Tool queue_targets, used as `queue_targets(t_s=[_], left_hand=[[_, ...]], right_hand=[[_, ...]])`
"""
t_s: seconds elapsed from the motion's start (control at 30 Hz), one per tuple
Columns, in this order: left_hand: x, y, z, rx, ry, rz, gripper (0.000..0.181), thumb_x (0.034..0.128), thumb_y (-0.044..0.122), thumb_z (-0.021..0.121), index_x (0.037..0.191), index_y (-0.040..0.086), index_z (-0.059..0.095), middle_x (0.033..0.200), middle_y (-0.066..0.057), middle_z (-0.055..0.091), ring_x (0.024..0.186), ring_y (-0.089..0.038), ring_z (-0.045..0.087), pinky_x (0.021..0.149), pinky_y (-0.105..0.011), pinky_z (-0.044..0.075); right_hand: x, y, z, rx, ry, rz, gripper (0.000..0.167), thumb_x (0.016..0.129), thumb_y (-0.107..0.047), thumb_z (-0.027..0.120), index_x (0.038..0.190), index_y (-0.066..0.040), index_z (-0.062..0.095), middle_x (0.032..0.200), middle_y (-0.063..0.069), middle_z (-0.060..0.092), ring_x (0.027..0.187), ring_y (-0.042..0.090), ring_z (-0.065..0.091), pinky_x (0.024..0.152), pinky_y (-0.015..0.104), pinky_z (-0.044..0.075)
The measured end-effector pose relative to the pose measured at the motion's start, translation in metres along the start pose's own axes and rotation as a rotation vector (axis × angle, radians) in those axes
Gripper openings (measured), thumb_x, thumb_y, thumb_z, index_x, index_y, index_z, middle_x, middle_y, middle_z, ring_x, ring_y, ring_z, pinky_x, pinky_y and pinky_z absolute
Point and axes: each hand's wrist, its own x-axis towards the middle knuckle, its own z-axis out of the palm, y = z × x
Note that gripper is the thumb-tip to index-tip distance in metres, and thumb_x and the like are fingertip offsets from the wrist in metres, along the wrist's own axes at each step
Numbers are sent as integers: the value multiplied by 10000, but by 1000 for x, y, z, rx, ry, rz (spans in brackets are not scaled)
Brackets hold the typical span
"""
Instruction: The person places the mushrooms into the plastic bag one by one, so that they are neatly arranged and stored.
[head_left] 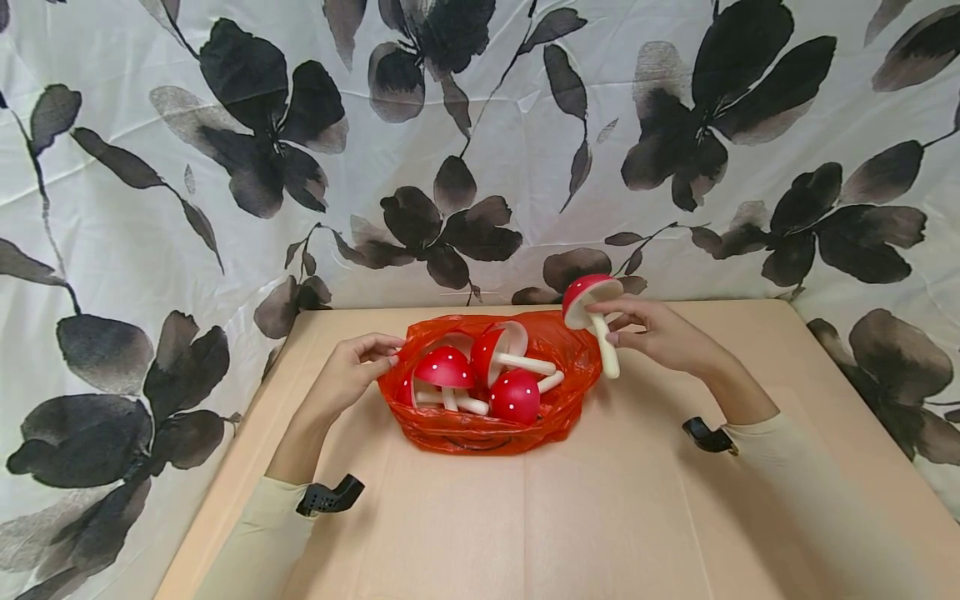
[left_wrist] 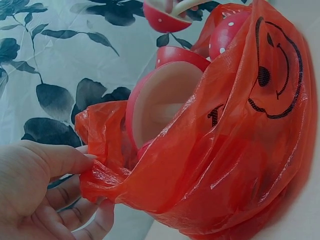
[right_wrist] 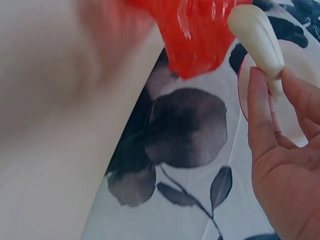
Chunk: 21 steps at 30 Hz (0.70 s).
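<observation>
A red plastic bag [head_left: 480, 437] lies on the table with its mouth spread wide. Inside it are several toy mushrooms, among them one with a white-dotted red cap [head_left: 444, 367] and white stem. My left hand [head_left: 352, 371] pinches the bag's left edge between thumb and fingers; in the left wrist view the gathered plastic [left_wrist: 107, 180] shows there. Beyond the bag's right rim, my right hand [head_left: 660, 337] holds another toy mushroom [head_left: 609, 350] by its white stem, cap up and tilted. In the right wrist view that stem [right_wrist: 257, 42] sits between thumb and fingertips.
The light wooden table [head_left: 525, 533] carries the bag near its back edge. Behind and beside it hangs a white cloth [head_left: 562, 242] with dark flower prints. A black band [head_left: 330, 496] is on the left wrist, another [head_left: 708, 435] on the right.
</observation>
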Motion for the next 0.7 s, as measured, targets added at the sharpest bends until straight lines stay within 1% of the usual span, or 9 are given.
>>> queue_targets(t_s=[0.07, 0.17, 0.27, 0.4, 0.5, 0.7], left_hand=[[0, 0, 0, -1, 0, -5, 263, 968, 49, 663, 1225, 1, 692, 1098, -204, 686, 985, -334, 622, 760, -207, 552], [0, 1, 0, -1, 1, -11, 266, 967, 52, 664, 1227, 4, 692, 1098, -201, 685, 983, -332, 620, 758, -205, 553], [0, 1, 0, 0, 2, -13, 267, 967, 55, 666, 1229, 7, 691, 1097, -200, 684, 980, -327, 619, 757, -202, 553], [-1, 1, 0, -5, 2, -10, 267, 966, 51, 667, 1227, 4, 691, 1092, -205, 684, 976, -325, 620, 759, -203, 552], [-1, 1, -1, -9, 2, -10, 267, 966, 40, 662, 1228, -1, 690, 1093, -209, 684, 976, -323, 622, 763, -205, 552], [-1, 0, -2, -16, -1, -13, 262, 966, 16, 649, 1224, -3, 690, 1093, -214, 680, 976, -329, 621, 765, -208, 556]], right_hand=[[5, -1, 5, -1, -8, -3, 480, 974, -39, 648, 1441, -127, 577, 1435, 101, 532, 1145, 332, 637, 871, 282, 568], [11, -3, 13, 9, -23, 2, 490, 974, -40, 650, 1449, -122, 565, 1427, 107, 531, 1151, 338, 627, 877, 336, 582], [15, -6, 19, 17, -24, 9, 483, 971, -43, 655, 1441, -115, 571, 1421, 109, 538, 1161, 337, 619, 870, 356, 586], [19, -11, 26, 9, -27, 22, 474, 965, -52, 668, 1425, -136, 592, 1398, 94, 559, 1157, 316, 620, 846, 316, 583], [22, -16, 31, -9, -34, 23, 484, 958, -62, 681, 1425, -158, 596, 1388, 82, 565, 1140, 302, 622, 831, 317, 585], [26, -21, 39, -30, -30, 1, 502, 938, -48, 704, 1421, -136, 599, 1343, 95, 587, 1117, 290, 622, 831, 330, 582]])
